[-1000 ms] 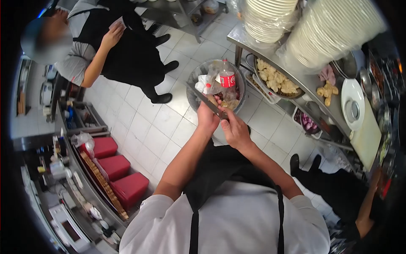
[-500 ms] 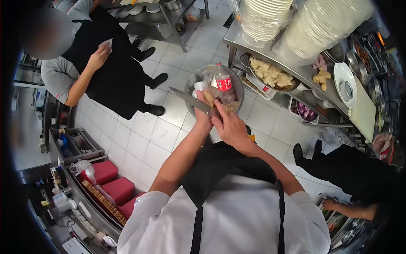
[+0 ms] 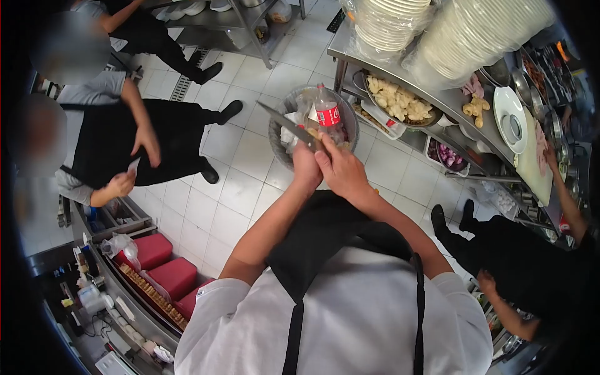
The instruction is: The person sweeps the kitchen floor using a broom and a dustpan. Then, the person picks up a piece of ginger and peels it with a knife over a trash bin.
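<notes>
Over the round bin (image 3: 279,150), my two hands are close together. My right hand (image 3: 342,167) is closed on the knife (image 3: 286,117), whose blade points up and to the left across my left hand (image 3: 306,166). Closed fingers of my left hand hold a small tan piece (image 3: 314,133), which looks like ginger and is partly hidden by the blade and fingers. Beyond the hands, a plastic bottle with a red label (image 3: 327,114) stands among plastic and white scraps in the bin.
Right of the bin, a metal counter (image 3: 434,103) bears wrapped plates (image 3: 478,44), a white dish (image 3: 510,122) and a cutting board (image 3: 534,165). Below are a pan of ginger (image 3: 400,100) and purple onions (image 3: 449,156). Co-workers stand at left and right. Red containers (image 3: 170,277) sit lower left.
My hands and the knife have shifted, and the blade now points more steeply up. Another person shows at upper left. The co-worker at right now reaches an arm toward the cutting board.
</notes>
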A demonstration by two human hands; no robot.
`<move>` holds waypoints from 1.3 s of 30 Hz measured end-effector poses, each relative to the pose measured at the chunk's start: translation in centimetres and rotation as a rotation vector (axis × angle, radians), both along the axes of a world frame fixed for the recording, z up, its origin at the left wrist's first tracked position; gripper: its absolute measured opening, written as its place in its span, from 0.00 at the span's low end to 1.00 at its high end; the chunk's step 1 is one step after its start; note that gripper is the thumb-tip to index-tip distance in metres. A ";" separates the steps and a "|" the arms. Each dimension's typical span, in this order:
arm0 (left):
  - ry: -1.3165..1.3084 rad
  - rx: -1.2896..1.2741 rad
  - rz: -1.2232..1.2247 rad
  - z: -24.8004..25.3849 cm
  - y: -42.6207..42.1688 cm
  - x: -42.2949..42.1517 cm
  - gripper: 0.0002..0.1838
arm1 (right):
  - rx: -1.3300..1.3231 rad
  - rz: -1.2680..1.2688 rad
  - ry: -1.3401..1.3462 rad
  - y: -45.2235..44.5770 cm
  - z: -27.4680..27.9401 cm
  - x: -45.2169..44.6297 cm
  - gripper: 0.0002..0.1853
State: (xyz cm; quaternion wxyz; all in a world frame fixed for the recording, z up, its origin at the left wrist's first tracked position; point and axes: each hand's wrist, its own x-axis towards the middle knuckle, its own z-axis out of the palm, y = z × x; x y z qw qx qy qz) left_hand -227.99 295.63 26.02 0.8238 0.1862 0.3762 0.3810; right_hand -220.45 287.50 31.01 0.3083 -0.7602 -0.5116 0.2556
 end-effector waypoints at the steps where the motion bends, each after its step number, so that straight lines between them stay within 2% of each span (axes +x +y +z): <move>1: -0.022 -0.019 -0.037 0.1 -0.1 0.3 0.24 | -0.018 -0.003 0.025 -0.1 0.1 0.5 0.29; 4: 0.014 0.127 0.007 0.5 0.3 0.3 0.31 | 0.054 0.026 0.017 -1.2 0.4 1.0 0.30; 5: 0.002 0.172 0.011 0.4 0.6 0.2 0.32 | 0.005 0.052 0.003 -1.5 0.7 1.0 0.30; 7: 0.047 0.146 0.051 0.6 0.9 0.2 0.32 | -0.092 0.097 -0.028 -1.9 1.3 1.1 0.30; 12: 0.044 0.108 0.082 0.4 0.2 0.6 0.33 | -0.025 0.086 -0.076 -2.3 0.1 1.4 0.32; 18: -0.032 0.081 0.064 -1.0 -1.0 0.2 0.31 | -0.100 0.092 -0.051 -1.9 0.6 1.4 0.30; 21: 0.033 0.070 0.090 0.3 -1.4 0.1 0.30 | -0.062 0.085 -0.051 -2.0 0.4 1.2 0.29; 24: 0.013 0.038 0.004 0.1 -1.7 -0.6 0.18 | -0.049 0.080 -0.019 -1.9 0.8 1.2 0.29; 27: -0.018 0.020 0.004 0.2 -2.1 -0.7 0.16 | 0.007 0.071 -0.022 -1.8 0.4 1.1 0.31; 30: 0.004 0.020 -0.014 2.0 -2.5 -0.6 0.18 | 0.041 0.057 -0.027 -1.8 0.0 0.9 0.31; 34: 0.052 0.056 -0.072 0.9 -4.3 0.1 0.26 | 0.019 0.011 0.047 -0.6 -0.3 1.9 0.29; 36: 0.028 0.011 -0.049 1.6 -4.4 0.5 0.25 | 0.026 -0.030 0.105 -0.4 -0.9 2.6 0.27; 38: -0.018 -0.016 -0.127 1.0 -2.9 -0.6 0.24 | 0.008 -0.052 0.163 -0.6 0.2 3.2 0.25; 39: -0.042 -0.028 -0.166 0.7 -2.1 -1.2 0.23 | 0.000 -0.033 0.280 -1.1 1.3 3.2 0.25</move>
